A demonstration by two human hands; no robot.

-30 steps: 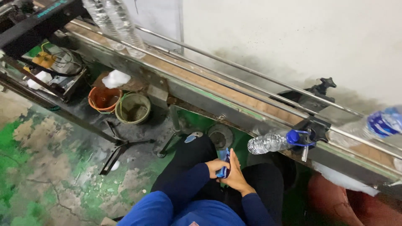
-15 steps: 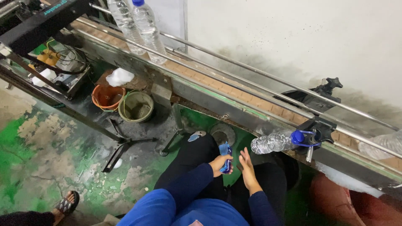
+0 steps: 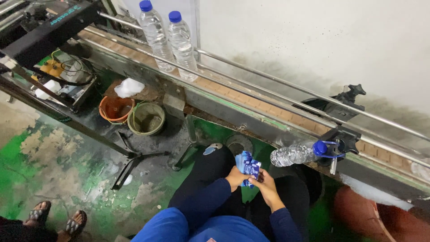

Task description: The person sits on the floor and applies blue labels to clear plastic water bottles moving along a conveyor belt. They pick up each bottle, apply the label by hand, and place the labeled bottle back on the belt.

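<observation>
Two clear water bottles with blue caps (image 3: 168, 38) stand upright side by side on the conveyor belt (image 3: 251, 96), which runs between steel guide rails. Another bottle (image 3: 298, 153) lies sideways, poking out from the conveyor's near edge by a black clamp (image 3: 342, 141). Down on the patchy green floor (image 3: 58, 166) sit an orange bucket (image 3: 115, 108) and a dirty green one (image 3: 146, 118), right next to each other. Somebody's sandalled feet (image 3: 56, 218) show bottom left.

A stained white wall (image 3: 313, 40) rises behind a long metal conveyor (image 3: 251, 101), above a worn green floor (image 3: 53, 170).
</observation>
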